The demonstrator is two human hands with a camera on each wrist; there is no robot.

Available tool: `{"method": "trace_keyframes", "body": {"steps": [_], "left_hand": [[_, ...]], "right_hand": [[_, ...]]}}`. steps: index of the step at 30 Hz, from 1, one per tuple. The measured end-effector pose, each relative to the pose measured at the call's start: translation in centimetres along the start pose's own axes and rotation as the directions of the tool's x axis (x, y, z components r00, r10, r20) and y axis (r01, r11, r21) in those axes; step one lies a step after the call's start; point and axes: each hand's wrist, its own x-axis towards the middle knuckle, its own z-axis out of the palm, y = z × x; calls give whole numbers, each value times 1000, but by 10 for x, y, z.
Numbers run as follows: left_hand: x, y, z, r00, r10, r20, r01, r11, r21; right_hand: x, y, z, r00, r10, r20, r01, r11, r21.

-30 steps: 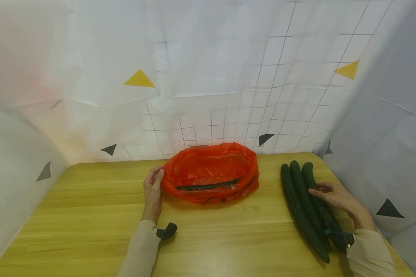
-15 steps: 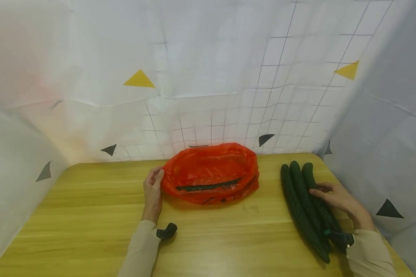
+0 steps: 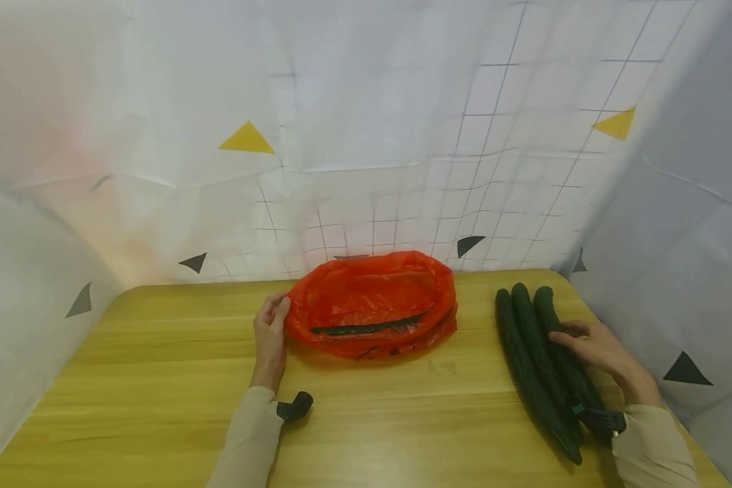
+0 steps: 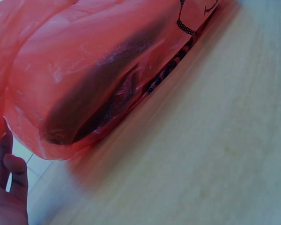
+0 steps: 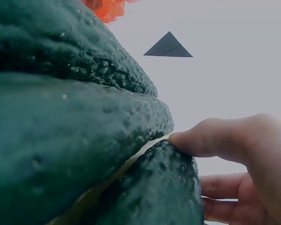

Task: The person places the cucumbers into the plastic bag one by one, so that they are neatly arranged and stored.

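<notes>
Left fingers (image 3: 278, 313) pinch a red bag (image 3: 341, 347); right fingers (image 5: 227, 186) clasp a cucumber (image 3: 575, 376), likely stiff, weighty, best gripped mid-length.

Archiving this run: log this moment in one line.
left hand holds left edge of red plastic bag | right hand grips rightmost cucumber | other two cucumbers alongside | another cucumber inside bag

Left arm (image 3: 244, 440) extended forward; left hand (image 3: 270, 335) at its end, thumb (image 3: 282, 310) and fingers (image 3: 266, 307) pinching. Right arm (image 3: 655, 444) angled inward, well apart; right hand (image 3: 600, 349) gripping, thumb opposite fingers.
</notes>
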Motion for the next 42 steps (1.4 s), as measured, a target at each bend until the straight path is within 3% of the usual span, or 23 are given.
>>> {"method": "trace_keyframes", "body": {"steps": [12,22,31,42], "left_hand": [[0,-1,0,1000,4,-12,-4,1000,0],[0,-1,1,1000,4,-11,-4,1000,12],[1,-3,-1,1000,23,-6,-23,1000,14],[0,-3,-1,1000,12,-4,-12,1000,14]], "right_hand": [[-3,-8,-5,1000,-19,-17,19,999,35],[-11,-28,-15,988,-90,-129,93,995,24],[-13,-40,-21,979,-83,-184,92,995,45],[-18,-46,-28,938,-57,-343,96,990,99]]}}
